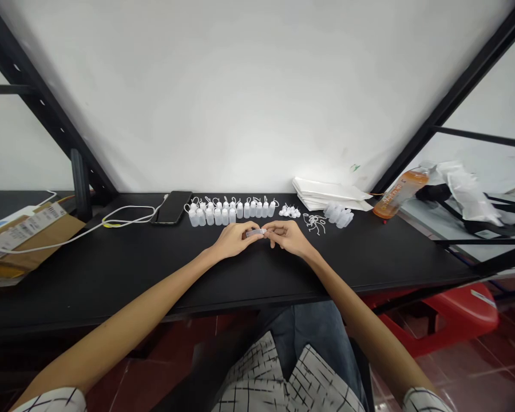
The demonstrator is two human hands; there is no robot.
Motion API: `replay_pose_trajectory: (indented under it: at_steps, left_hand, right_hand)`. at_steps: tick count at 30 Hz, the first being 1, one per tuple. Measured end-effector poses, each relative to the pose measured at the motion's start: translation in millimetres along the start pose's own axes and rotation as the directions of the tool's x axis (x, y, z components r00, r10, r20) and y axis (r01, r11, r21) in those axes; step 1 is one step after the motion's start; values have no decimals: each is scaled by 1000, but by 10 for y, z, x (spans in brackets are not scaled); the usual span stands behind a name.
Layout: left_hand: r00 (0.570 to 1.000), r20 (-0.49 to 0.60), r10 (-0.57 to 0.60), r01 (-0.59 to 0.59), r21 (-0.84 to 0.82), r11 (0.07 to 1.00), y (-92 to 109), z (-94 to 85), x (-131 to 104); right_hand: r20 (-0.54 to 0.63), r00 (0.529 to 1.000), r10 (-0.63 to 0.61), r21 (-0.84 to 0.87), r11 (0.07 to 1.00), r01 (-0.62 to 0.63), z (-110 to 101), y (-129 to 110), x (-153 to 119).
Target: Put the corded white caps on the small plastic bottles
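A small translucent dropper bottle (253,233) lies on its side between my hands, above the black tabletop. My left hand (232,239) is closed around its body. At the bottle's white tip, the fingers of my right hand (288,236) are pinched together on the cap end. Behind my hands stand rows of similar capped bottles (218,215). Just right of them sits a small pile of white nozzle caps (289,212). Thin white strap-like pieces (315,223) lie scattered beside my right hand, and several uncapped bottles (339,215) lie farther right.
A black phone (172,208) with a white cable (129,216) lies left of the bottles. White paper envelopes (330,194) are stacked at the back right, near an orange bottle (401,193). A cardboard parcel (30,234) is at far left. A red stool (459,320) stands below right.
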State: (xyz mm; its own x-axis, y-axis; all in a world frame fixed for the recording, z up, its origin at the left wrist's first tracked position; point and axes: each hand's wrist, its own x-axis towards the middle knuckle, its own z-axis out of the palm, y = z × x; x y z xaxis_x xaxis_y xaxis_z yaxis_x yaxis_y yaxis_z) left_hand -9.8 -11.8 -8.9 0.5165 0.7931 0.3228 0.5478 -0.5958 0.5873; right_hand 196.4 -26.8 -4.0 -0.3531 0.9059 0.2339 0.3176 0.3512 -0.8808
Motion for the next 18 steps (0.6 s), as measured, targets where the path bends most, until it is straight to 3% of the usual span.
replay_pose_trajectory:
  at_steps: [7,13,18]
  left_hand:
    - [1000,-15,2,-2,-9,1000,5,8,1]
    - [1000,-14,20,-19,30,999,71,-20,-5]
    - [999,6,53,-53,43,998,64,-34,-13]
  right_hand:
    - [8,1000,9,54,999,-10,26,-11,-8]
    - [-79,996,-34,17,999,35,15,2,-2]
    - [-73,997,-39,7,999,40,17,4,-3]
